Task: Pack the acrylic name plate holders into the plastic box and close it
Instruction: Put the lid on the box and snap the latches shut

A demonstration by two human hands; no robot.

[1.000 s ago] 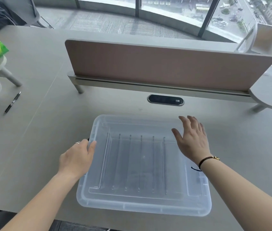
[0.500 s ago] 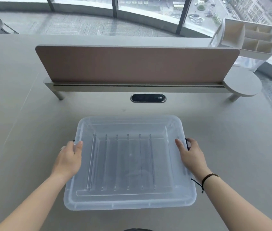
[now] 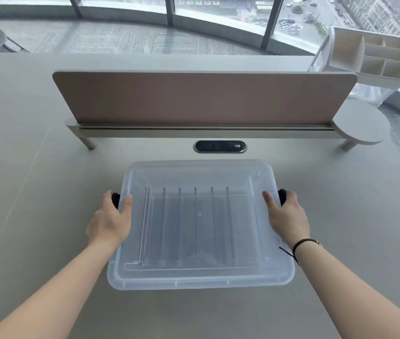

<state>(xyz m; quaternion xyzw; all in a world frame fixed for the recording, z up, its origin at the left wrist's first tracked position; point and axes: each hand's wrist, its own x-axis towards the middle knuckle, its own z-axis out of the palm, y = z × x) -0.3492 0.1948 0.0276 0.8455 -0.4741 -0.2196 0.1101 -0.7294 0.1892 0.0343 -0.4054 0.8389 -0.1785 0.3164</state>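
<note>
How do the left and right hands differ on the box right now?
The left hand wears a ring and has a bare wrist; the right hand has a dark cord bracelet at the wrist. The left hand sits at the box left side, the right hand at its right side. Both lay a thumb over the lid's edge, fingers at a black latch.

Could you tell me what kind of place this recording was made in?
Most likely an office high up in a city building: a shared desk with a privacy divider and a white desk organiser, beside curved windows overlooking streets far below.
</note>
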